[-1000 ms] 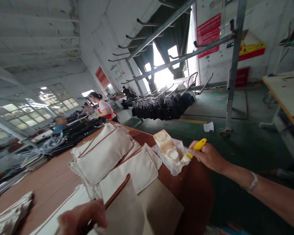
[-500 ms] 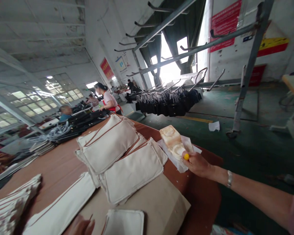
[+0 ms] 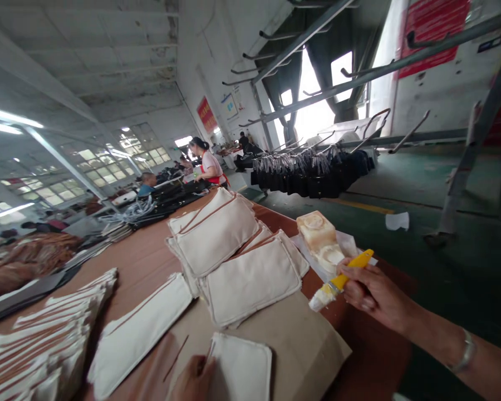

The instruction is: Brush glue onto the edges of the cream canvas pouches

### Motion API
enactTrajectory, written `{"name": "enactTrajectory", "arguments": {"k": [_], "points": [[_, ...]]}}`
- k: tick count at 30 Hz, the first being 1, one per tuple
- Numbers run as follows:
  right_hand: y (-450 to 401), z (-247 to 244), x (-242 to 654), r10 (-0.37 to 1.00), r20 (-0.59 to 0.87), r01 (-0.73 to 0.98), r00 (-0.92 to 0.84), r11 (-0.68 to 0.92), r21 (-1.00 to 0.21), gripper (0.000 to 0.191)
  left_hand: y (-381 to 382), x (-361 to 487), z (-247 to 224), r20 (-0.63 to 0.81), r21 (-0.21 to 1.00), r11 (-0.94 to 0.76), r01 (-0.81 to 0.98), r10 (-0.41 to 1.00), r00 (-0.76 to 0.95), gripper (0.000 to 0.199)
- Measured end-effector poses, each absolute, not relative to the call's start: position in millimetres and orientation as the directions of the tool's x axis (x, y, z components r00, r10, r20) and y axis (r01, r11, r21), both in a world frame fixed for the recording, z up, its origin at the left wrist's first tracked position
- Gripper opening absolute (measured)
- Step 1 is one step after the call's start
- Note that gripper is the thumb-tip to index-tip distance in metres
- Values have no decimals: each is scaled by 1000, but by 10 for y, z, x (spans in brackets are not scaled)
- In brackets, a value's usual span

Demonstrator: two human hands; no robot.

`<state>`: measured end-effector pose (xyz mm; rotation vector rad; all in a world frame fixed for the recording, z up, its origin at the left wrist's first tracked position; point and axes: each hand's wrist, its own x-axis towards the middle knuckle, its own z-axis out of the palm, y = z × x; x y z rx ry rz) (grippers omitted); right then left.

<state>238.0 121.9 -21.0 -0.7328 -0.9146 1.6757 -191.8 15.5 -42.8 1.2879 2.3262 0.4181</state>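
Observation:
My right hand [image 3: 369, 295] grips a paintbrush [image 3: 336, 283] by its yellow handle. The bristles, coated in white paste, point down and left above the table's right side. Just behind the brush lies a yellowed plastic container [image 3: 316, 229] with white paste in it, resting on a white sheet. At the bottom, my left hand [image 3: 194, 380] has its fingers curled at the left edge of a cream padded fabric piece [image 3: 242, 365]. That piece lies on a tan board [image 3: 300, 334]. Beyond it sit stacked cream pieces [image 3: 250, 278] with brown edging.
A single long cream piece [image 3: 142, 334] and a row of overlapping pieces [image 3: 45, 340] lie left on the brown table cover [image 3: 150, 253]. Beyond the table stands a metal rack [image 3: 329, 89] with black items hanging. A person [image 3: 211, 167] works farther back.
The brush has come away from the container, its bristles now in view to the left of my right hand. My left hand has moved up to the cream piece. The view has swung left.

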Motion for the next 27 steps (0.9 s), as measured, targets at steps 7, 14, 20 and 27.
{"name": "enactTrajectory", "arguments": {"k": [7, 14, 20, 27], "points": [[1023, -119, 2154, 888, -75, -568, -453, -352, -744, 25, 197, -1515, -371, -227, 503, 525, 687, 847, -482, 24], [973, 118, 1805, 907, -20, -432, -421, -220, -875, 36, 95, -1137, -134, -219, 764, 339, 549, 936, -274, 33], [909, 233, 1594, 884, 57, -342, -463, -119, -932, 32, -51, -803, -91, -119, 894, 206, 399, 965, -233, 36], [891, 306, 1473, 860, 218, -158, -461, 162, -974, 20, -117, -517, -73, 129, 831, 2, 557, 972, -196, 38]]}}
